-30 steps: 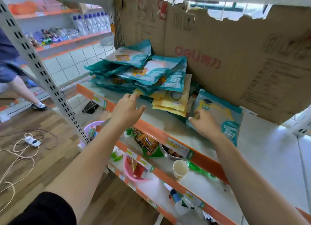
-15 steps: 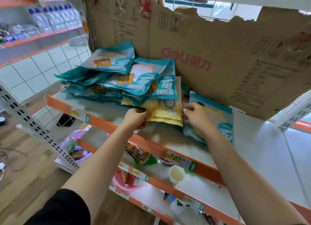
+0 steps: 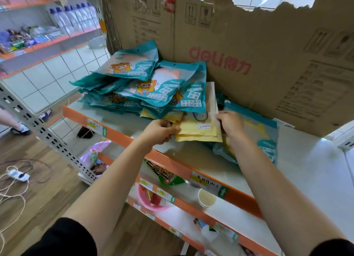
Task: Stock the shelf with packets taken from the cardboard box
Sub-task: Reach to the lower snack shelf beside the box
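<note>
A stack of yellow packets (image 3: 197, 130) lies on the white shelf (image 3: 310, 171) with its orange front edge. My left hand (image 3: 159, 131) grips the stack's left edge with curled fingers. My right hand (image 3: 229, 124) holds the stack's right edge. Behind them is a loose heap of teal packets (image 3: 153, 83) with cartoon prints. Another teal and yellow packet (image 3: 264, 133) lies under my right forearm. A torn cardboard sheet (image 3: 249, 44) with red lettering lines the back of the shelf. No cardboard box with packets is in view.
Lower shelves hold a paper cup (image 3: 206, 198), a pink bowl (image 3: 151, 200) and snack packs (image 3: 162, 174). A perforated grey upright (image 3: 47, 135) stands at left. A power strip and cables (image 3: 18, 176) lie on the wooden floor. Someone's foot (image 3: 20, 129) shows at far left.
My left hand moved from above the shelf edge onto the yellow stack and gripped it. My right hand slid off the teal and yellow packet to the stack's right edge.
</note>
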Action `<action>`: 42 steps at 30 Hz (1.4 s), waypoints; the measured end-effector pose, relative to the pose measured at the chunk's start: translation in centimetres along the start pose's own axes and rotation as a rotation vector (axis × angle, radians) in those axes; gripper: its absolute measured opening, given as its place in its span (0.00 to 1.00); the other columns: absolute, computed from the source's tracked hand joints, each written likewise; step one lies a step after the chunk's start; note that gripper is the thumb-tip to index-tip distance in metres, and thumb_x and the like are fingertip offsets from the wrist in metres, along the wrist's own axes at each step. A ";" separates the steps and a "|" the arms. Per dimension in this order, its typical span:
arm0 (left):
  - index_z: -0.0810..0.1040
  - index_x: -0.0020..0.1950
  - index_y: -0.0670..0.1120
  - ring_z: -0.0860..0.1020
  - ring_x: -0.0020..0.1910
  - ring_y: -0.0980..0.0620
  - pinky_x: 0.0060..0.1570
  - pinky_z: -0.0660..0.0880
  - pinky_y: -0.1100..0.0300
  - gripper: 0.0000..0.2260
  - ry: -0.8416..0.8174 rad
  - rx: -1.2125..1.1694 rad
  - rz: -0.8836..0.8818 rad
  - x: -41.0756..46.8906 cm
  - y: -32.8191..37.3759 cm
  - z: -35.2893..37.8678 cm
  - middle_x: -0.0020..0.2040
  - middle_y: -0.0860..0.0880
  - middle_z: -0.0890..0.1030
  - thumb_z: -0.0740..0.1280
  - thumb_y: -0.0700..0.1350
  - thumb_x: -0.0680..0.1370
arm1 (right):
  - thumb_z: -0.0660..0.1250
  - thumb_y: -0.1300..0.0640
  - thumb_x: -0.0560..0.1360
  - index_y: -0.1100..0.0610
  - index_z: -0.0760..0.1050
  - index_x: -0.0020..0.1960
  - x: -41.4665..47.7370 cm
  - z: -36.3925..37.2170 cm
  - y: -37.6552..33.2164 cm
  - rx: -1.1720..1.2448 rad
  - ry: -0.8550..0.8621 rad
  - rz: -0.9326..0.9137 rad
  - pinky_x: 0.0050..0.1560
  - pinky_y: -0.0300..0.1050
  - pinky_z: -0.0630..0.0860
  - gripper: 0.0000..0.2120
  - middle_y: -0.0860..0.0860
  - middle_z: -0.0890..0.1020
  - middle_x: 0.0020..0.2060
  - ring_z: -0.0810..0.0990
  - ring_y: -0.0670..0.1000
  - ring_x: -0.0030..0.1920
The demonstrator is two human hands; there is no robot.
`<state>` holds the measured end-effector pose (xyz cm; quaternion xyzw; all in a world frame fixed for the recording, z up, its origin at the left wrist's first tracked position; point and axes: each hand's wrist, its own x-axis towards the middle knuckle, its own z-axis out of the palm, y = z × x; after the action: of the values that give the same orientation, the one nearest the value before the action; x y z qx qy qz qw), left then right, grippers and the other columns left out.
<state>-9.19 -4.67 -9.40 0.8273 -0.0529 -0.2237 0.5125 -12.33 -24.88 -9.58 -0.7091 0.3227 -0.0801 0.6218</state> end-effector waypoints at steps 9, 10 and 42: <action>0.65 0.33 0.43 0.78 0.36 0.52 0.44 0.80 0.58 0.15 -0.311 -0.304 -0.065 -0.2 -1.0 0.1 0.34 0.46 0.72 0.61 0.29 0.75 | 0.63 0.58 0.71 0.57 0.70 0.44 0.3 -3.8 0.7 0.091 -0.104 0.155 0.42 0.51 0.74 0.04 0.57 0.75 0.40 0.76 0.56 0.38; 0.64 0.33 0.43 0.79 0.35 0.52 0.45 0.80 0.57 0.15 -0.307 -0.367 -0.066 -0.1 -1.0 0.4 0.33 0.46 0.72 0.60 0.27 0.75 | 0.65 0.58 0.72 0.58 0.72 0.46 0.1 -3.7 0.8 0.087 -0.145 0.145 0.43 0.50 0.76 0.05 0.57 0.79 0.41 0.79 0.56 0.38; 0.70 0.62 0.43 0.80 0.32 0.46 0.31 0.78 0.46 0.19 -0.379 -0.299 -0.029 -4.8 0.1 7.6 0.47 0.41 0.81 0.71 0.42 0.74 | 0.65 0.62 0.75 0.60 0.75 0.55 -11.0 -11.2 6.5 0.367 -0.110 0.051 0.46 0.56 0.81 0.09 0.59 0.83 0.43 0.82 0.59 0.41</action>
<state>-16.69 -9.41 -10.67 0.6862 -0.1025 -0.3877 0.6070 -29.01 -28.22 -10.13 -0.5788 0.2862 -0.0827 0.7591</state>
